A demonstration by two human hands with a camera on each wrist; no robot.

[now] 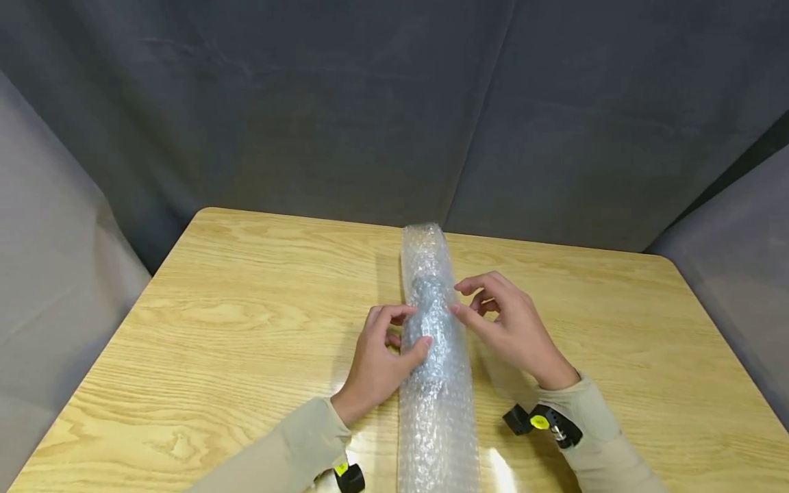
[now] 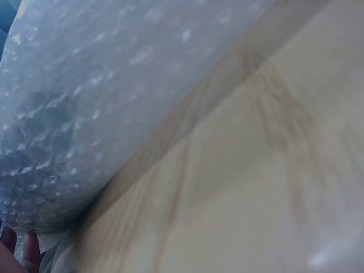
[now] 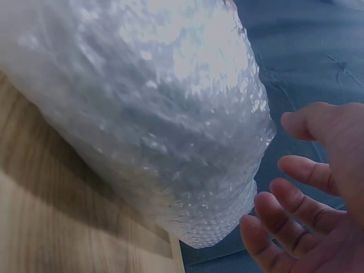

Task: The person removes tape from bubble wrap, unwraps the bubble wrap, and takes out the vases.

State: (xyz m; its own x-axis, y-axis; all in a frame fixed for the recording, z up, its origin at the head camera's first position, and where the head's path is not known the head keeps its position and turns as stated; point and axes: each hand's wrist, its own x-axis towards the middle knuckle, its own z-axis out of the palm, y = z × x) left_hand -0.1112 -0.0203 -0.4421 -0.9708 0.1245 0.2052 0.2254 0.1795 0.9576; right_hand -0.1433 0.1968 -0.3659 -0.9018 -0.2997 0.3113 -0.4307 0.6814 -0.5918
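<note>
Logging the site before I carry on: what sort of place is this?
Probably a curtained-off recording booth: dark cloth hangs behind the wooden table, paler cloth on both sides, and black devices sit at both wrists.

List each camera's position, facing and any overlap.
Head: worn on the head, facing forward and down over bubble wrap, table and dark curtain; left hand, right hand and sleeves show.
Left wrist: worn there, facing bubble wrap and table; fingertips show lower left.
Right wrist: worn there, facing bubble wrap, table and dark curtain; fingers show at right.
Shared: both wrist views show bubble wrap and table.
</note>
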